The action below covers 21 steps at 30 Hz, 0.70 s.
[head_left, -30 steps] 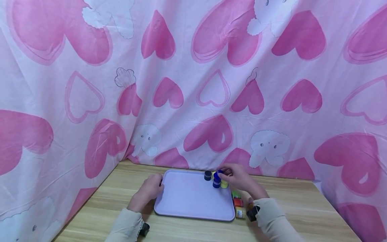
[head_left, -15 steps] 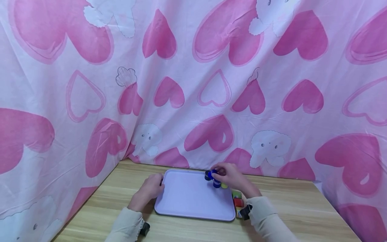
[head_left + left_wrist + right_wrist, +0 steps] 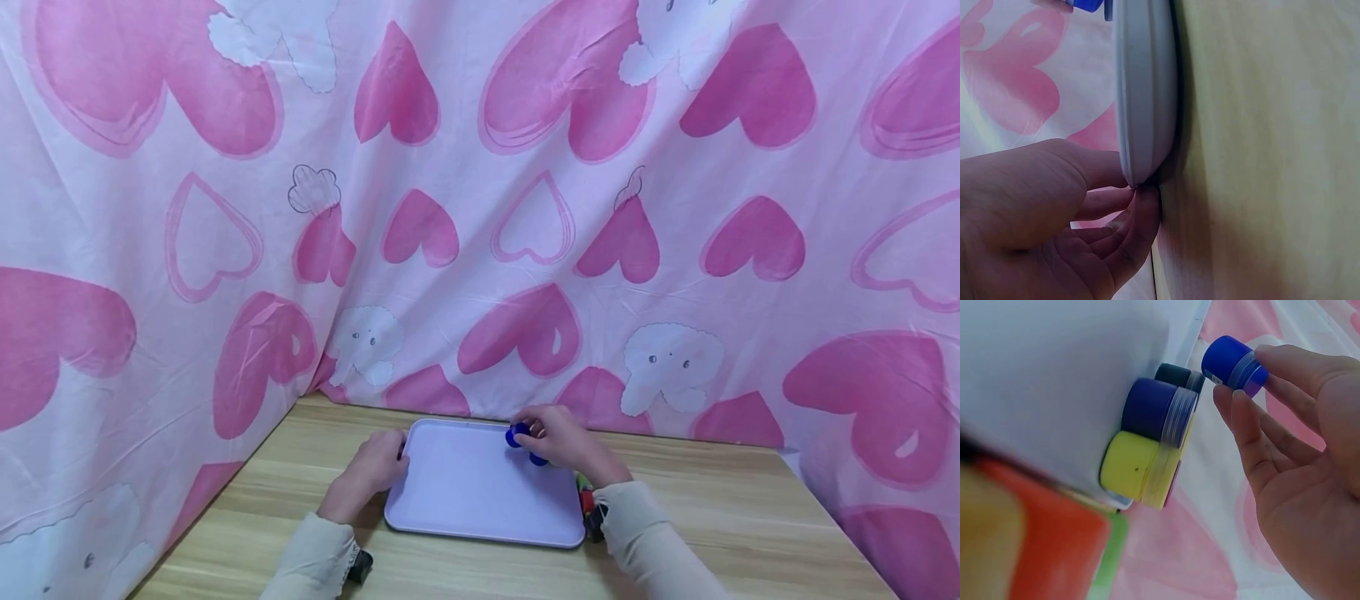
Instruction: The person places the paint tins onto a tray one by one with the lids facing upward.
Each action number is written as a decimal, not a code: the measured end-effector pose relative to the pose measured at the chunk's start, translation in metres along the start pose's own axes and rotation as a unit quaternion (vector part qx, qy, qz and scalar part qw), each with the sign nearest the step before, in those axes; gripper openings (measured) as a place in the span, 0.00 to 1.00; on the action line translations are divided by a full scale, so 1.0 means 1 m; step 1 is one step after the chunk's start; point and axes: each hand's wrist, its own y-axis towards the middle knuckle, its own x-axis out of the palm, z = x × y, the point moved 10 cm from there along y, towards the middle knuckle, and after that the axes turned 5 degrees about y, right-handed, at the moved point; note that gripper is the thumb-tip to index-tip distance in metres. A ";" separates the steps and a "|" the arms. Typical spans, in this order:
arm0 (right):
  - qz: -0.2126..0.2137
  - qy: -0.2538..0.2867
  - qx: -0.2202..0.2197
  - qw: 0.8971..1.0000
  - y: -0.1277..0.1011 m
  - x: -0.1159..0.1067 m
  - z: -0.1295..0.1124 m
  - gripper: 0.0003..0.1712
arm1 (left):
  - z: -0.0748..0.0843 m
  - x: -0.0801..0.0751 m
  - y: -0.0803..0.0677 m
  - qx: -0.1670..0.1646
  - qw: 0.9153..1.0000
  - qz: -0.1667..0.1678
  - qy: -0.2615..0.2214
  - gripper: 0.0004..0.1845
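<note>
My right hand (image 3: 562, 440) pinches a small blue paint pot (image 3: 1227, 359) between thumb and fingertips, raised above the other pots at the far right corner of the light lilac tray (image 3: 465, 492). On the tray beside it, the right wrist view shows a dark blue pot (image 3: 1150, 409), a yellow pot (image 3: 1132, 465) and a black pot (image 3: 1174, 375) close together. A purplish edge peeks out behind the yellow one. My left hand (image 3: 378, 463) grips the tray's left rim (image 3: 1144, 94), thumb over the edge and fingertips curled under it.
Outside the tray's right side stand a red pot (image 3: 1060, 531), an orange-yellow pot (image 3: 988, 531) and a green pot (image 3: 1107, 559), partly hidden by my right wrist in the head view. The wooden table (image 3: 750, 517) meets a pink heart-print curtain (image 3: 517, 208) behind.
My right hand has moved left with the blue pot, from above the dark blue pot to over the black pot's place in the head view. My left hand has stayed on the rim.
</note>
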 end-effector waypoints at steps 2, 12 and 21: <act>-0.005 -0.008 -0.012 1.000 0.003 0.003 -0.004 0.15 | 0.001 -0.002 0.000 0.005 1.000 0.005 0.006 0.04; -0.033 -0.051 -0.022 0.998 0.020 0.027 -0.012 0.16 | 0.003 -0.004 -0.001 0.008 1.000 0.007 0.008 0.04; -0.067 -0.108 -0.012 0.992 0.028 0.043 -0.013 0.17 | 0.000 -0.001 0.001 0.001 1.000 0.002 0.000 0.05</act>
